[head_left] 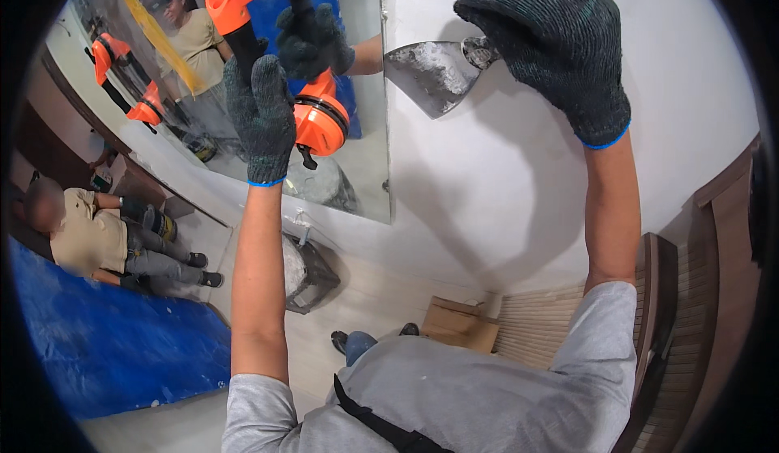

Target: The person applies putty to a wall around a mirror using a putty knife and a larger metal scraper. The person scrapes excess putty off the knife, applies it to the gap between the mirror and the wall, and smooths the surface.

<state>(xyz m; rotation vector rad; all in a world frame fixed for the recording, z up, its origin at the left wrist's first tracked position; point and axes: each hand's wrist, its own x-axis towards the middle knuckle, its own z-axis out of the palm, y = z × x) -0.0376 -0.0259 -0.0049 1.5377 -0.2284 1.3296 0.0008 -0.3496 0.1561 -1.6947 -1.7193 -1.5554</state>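
Observation:
My left hand (261, 116), in a dark knit glove with a blue cuff, is closed on the black handle of an orange double suction-cup lifter (320, 120) attached to a mirror (369, 173). Its upper cup is near the top edge. My right hand (544, 47), gloved alike, is raised against the white wall with bent fingers, holding a metal putty knife (430, 75) by its end. The blade, smeared with white material, lies beside the mirror's right edge. The mirror reflects my left glove, a person and a yellow strip; more orange cups (144, 104) show farther left.
At left a co-worker (89, 234) in a beige shirt sits by a bucket (162, 224), beside blue sheeting (122, 331). A grey sack-like bundle (304, 278) stands below the mirror. Cardboard (458, 323) lies on the floor near brown woodwork (714, 234) at right.

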